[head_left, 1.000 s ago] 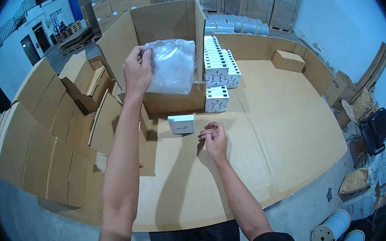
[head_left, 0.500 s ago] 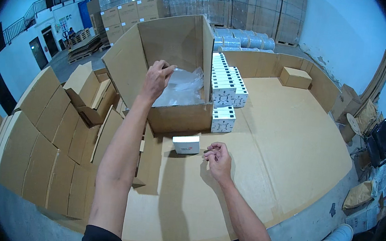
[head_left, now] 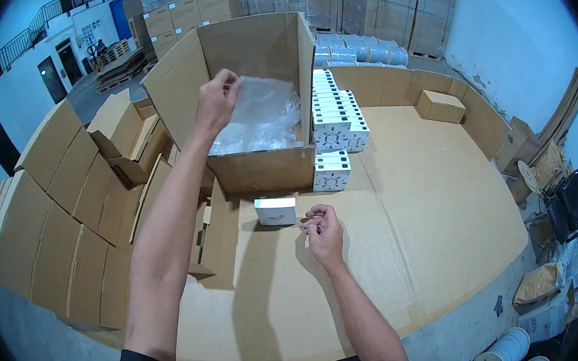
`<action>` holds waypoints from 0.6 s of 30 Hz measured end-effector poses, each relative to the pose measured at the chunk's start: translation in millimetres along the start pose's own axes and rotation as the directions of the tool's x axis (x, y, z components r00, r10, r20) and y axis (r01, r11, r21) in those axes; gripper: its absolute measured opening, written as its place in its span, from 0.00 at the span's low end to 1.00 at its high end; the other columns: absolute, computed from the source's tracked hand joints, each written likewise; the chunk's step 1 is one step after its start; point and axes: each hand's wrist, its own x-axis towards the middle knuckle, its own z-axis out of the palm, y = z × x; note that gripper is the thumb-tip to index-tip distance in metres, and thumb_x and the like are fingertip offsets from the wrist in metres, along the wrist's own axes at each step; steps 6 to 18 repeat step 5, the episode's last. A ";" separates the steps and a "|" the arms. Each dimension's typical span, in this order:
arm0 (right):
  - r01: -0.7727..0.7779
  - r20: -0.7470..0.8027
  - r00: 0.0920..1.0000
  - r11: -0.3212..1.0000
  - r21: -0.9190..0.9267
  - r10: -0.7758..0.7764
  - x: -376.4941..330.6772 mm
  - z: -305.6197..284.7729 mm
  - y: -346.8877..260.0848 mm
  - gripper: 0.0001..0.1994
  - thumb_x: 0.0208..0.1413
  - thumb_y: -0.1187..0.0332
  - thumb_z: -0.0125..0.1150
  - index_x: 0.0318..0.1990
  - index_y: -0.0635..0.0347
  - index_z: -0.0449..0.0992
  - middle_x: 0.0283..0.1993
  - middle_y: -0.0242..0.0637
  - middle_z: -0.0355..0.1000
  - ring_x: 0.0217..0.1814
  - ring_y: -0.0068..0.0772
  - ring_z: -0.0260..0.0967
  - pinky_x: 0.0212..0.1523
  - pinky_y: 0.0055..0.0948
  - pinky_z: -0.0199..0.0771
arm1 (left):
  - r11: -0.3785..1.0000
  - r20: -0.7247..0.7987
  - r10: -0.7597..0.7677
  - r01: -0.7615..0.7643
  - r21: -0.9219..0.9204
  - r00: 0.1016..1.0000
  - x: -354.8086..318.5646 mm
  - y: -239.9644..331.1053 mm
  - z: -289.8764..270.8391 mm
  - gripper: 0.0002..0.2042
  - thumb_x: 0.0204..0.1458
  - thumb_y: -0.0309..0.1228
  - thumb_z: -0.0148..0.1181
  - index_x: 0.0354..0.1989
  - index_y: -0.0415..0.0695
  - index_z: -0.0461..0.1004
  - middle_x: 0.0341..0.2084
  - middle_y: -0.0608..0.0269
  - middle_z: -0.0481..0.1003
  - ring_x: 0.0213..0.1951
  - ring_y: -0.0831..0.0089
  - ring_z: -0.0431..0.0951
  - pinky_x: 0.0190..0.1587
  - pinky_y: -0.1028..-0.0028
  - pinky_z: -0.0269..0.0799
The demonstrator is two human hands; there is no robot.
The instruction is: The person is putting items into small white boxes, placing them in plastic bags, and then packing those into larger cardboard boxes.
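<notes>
The left hand [head_left: 216, 100] pinches the clear plastic liner bag [head_left: 264, 115] between closed fingertips at the near-left rim of the large open carton [head_left: 262, 167], while the right hand [head_left: 324, 229] rests loosely curled and empty on the cardboard-covered table [head_left: 424, 221], just beside a small white box [head_left: 275, 210]. Judging from this, the liner is only half settled and packing has not begun: the carton holds nothing but the bag, and the stacked white boxes [head_left: 336, 126] wait along its right wall.

Both forearms are bare; short dark sleeves end above the elbows, and the left hand [head_left: 217, 101] and right hand [head_left: 324, 230] wear no gloves.
</notes>
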 end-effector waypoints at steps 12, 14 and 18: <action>-0.016 0.000 1.000 1.000 0.016 0.016 1.1 0.6 1.9 0.13 0.58 0.80 0.53 0.51 0.66 0.70 0.46 0.44 0.76 0.41 0.30 0.81 0.42 0.27 0.81 | 0.940 -0.043 -0.202 0.181 -0.290 0.978 17.0 61.6 -44.5 0.08 0.66 0.31 0.57 0.47 0.40 0.73 0.33 0.53 0.84 0.37 0.59 0.87 0.41 0.65 0.80; -0.016 0.000 1.000 1.000 0.016 0.016 1.1 0.6 1.9 0.13 0.58 0.80 0.53 0.51 0.66 0.70 0.46 0.44 0.76 0.41 0.30 0.81 0.42 0.27 0.81 | 0.940 -0.043 -0.202 0.181 -0.290 0.978 17.0 61.6 -44.5 0.08 0.66 0.31 0.57 0.47 0.40 0.73 0.33 0.53 0.84 0.37 0.59 0.87 0.41 0.65 0.80; -0.016 0.000 1.000 1.000 0.016 0.016 1.1 0.6 1.9 0.13 0.58 0.80 0.53 0.51 0.66 0.70 0.46 0.44 0.76 0.41 0.30 0.81 0.42 0.27 0.81 | 0.940 -0.043 -0.202 0.181 -0.290 0.978 17.0 61.6 -44.5 0.08 0.66 0.31 0.57 0.47 0.40 0.73 0.33 0.53 0.84 0.37 0.59 0.87 0.41 0.65 0.80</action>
